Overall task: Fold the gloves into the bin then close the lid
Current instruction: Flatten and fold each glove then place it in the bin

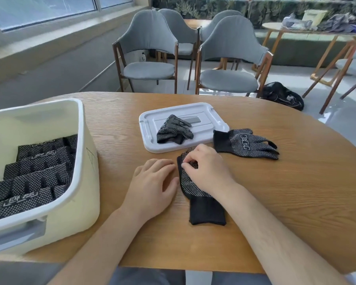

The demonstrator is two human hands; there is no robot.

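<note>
A black dotted glove [201,204] lies on the wooden table [275,202] in front of me, cuff toward me. My right hand [206,167] lies over its finger end, fingers curled and pinching the fabric. My left hand [152,182] rests flat on the table just left of the glove, its thumb beside the glove's edge. The cream bin [84,161] stands at the left with several folded gloves [35,171] stacked inside. Its white lid [206,138] lies flat further back with a crumpled glove [174,130] on it. Another glove [247,144] lies flat right of the lid.
Grey chairs [230,64] stand beyond the table's far edge. A black bag [282,95] sits on the floor at the right. A second table [317,31] with clothes stands at the back right.
</note>
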